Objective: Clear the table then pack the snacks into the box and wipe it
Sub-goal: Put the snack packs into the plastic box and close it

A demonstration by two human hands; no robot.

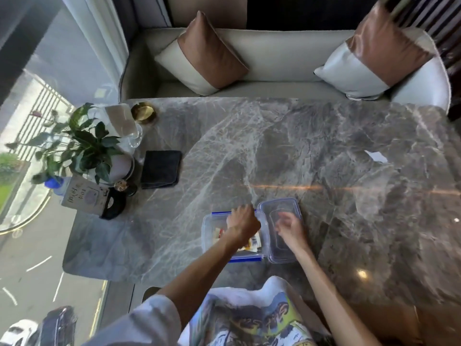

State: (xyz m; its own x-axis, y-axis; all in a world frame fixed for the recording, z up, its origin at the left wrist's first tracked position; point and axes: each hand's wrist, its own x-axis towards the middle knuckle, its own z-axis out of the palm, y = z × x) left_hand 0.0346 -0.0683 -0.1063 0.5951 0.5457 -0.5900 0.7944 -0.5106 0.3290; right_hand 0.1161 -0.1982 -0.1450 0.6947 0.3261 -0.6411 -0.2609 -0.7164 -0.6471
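A clear plastic box with blue clips sits near the table's front edge, with snack packets partly visible inside it. My left hand is over the box, fingers curled down into it; what it grips is hidden. The clear lid lies to the right, touching the box. My right hand rests on the lid with fingers loosely spread. A folded dark cloth lies on the grey marble table to the far left of the box.
At the table's left end stand a potted plant, a glass, a gold dish, a card stand and small dark items. A scrap of white paper lies at right. A sofa with two cushions is behind the table.
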